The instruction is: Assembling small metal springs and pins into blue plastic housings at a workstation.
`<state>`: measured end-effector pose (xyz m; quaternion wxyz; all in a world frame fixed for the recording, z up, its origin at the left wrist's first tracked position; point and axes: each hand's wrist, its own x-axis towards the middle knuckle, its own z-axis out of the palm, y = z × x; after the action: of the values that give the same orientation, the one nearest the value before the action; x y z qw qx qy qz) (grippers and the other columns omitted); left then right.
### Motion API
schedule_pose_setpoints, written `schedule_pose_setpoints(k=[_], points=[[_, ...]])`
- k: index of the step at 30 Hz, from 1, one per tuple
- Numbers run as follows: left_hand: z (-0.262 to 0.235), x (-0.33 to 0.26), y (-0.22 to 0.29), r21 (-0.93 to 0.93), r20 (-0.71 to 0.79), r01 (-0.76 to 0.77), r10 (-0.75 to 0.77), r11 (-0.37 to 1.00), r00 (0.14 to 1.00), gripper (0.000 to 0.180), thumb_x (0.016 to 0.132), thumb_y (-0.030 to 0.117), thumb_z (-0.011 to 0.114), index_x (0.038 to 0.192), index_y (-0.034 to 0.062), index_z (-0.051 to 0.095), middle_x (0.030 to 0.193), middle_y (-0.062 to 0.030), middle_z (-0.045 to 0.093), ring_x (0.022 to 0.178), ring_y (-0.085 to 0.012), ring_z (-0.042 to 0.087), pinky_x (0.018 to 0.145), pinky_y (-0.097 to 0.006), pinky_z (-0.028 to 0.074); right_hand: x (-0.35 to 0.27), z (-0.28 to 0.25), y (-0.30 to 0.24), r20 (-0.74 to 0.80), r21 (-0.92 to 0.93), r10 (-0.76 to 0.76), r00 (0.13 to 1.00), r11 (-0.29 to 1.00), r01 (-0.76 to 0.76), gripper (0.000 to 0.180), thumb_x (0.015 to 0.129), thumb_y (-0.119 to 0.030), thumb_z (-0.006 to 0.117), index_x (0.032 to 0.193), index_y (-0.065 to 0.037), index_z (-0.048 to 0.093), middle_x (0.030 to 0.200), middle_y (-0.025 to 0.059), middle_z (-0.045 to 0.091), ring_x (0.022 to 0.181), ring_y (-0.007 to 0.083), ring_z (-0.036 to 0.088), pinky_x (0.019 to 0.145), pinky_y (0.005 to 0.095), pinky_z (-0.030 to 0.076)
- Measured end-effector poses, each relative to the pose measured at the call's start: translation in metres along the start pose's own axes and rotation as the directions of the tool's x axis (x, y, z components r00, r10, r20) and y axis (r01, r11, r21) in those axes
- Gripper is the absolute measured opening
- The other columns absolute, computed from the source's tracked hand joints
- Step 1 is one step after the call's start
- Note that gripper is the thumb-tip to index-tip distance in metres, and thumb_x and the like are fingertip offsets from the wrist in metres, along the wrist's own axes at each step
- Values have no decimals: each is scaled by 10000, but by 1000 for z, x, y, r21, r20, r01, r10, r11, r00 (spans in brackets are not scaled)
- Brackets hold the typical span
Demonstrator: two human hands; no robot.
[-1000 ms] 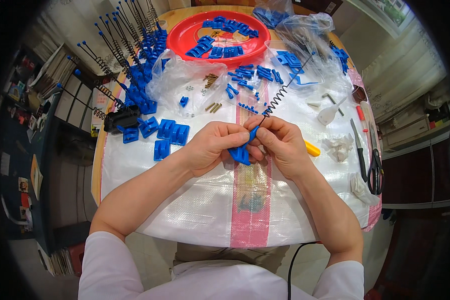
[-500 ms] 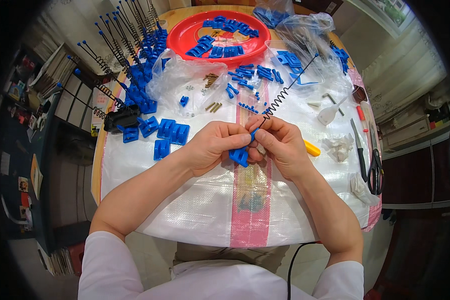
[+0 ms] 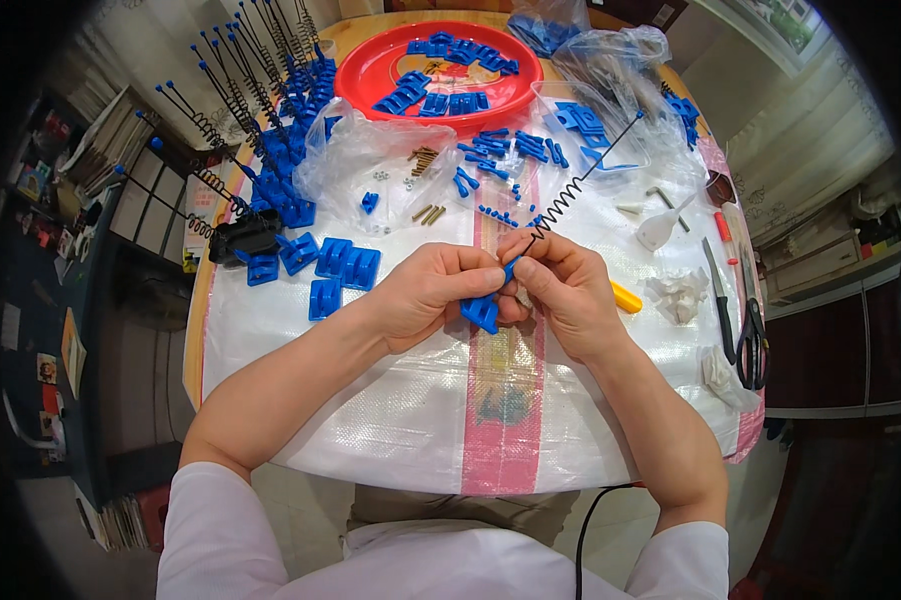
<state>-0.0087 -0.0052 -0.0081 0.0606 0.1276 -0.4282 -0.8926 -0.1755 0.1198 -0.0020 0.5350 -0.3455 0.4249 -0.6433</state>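
Taking the joined hands as the clock's centre, the only writing I notice is at about half past eleven: dark marks on a gold patch in the bottom of the red tray [image 3: 350, 95], partly covered by blue parts. I can't make them out from here.

One blue clip [image 3: 480, 314] sits at that centre. The left hand [image 3: 425, 295] pinches it, thumb against forefinger. The right hand [image 3: 567, 290] has its fingertips clamped at its upper end, where one black coiled wire [image 3: 558, 211] leans out towards half past one. The fingers hide the joint itself.

Three plain blue blocks [image 3: 324, 299] lie at about nine. At ten stands a crowd of blue bases [image 3: 288, 212] with coiled wires, too tangled for me to count. Three loose brass rods [image 3: 428, 215] are between ten and eleven.

Across the right side I count one hex key [image 3: 680, 221] at two, one white bottle [image 3: 656, 232] just past it, one yellow handle [image 3: 625, 297] and one knife [image 3: 715, 270] near three, two crumpled tissues [image 3: 680, 297] between three and four, and one pair of scissors [image 3: 751, 345] at half past three.
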Motion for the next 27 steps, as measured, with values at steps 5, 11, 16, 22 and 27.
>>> schedule_pose_setpoints(k=[5, 11, 16, 22, 27], points=[[0, 0, 0, 6, -6, 4, -4, 1000, 1000, 251, 983, 158, 632, 1124, -48, 659, 974, -154, 739, 881, -183, 729, 847, -306, 582, 0, -1, 2, -6, -15, -19, 1000, 1000, 19, 154, 951, -46, 647, 1082, 33, 660, 1158, 79, 618, 1053, 139, 601, 941, 278, 489], [0, 0, 0, 2, -10, -3, 3, 1000, 1000, 249, 980, 150, 635, 1125, -52, 658, 967, -156, 739, 878, -191, 730, 847, -310, 586, 1, -2, 2, -7, -34, -30, 1000, 999, 30, 161, 950, -51, 652, 1087, 34, 663, 1161, 80, 623, 1055, 137, 601, 941, 276, 487], [-2, 0, -2, 35, 11, -33, 33, 999, 999, 301, 972, 191, 651, 1157, -45, 636, 985, -140, 737, 923, -204, 730, 867, -322, 581, 2, -6, 4, 24, -46, -53, 998, 997, 54, 184, 960, -86, 662, 1098, 35, 663, 1159, 78, 631, 1010, 126, 615, 896, 268, 504], [-1, 0, 0, 13, -2, -26, 26, 1000, 1000, 312, 965, 196, 659, 1159, -47, 635, 1004, -144, 733, 943, -203, 726, 888, -333, 572, 3, -4, 6, 31, -16, -58, 998, 998, 58, 227, 982, -140, 651, 1124, 36, 647, 1079, 78, 652, 877, 108, 635, 757, 241, 526], [-4, 0, -2, 0, -1, -32, 32, 999, 999, 350, 980, 231, 631, 1171, -63, 628, 1010, -159, 730, 947, -221, 726, 894, -351, 572, 3, -1, 4, 12, -7, -3, 1000, 1000, 3, 251, 995, -177, 638, 1127, 36, 631, 845, 58, 649, 676, 114, 623, 609, 241, 509]])
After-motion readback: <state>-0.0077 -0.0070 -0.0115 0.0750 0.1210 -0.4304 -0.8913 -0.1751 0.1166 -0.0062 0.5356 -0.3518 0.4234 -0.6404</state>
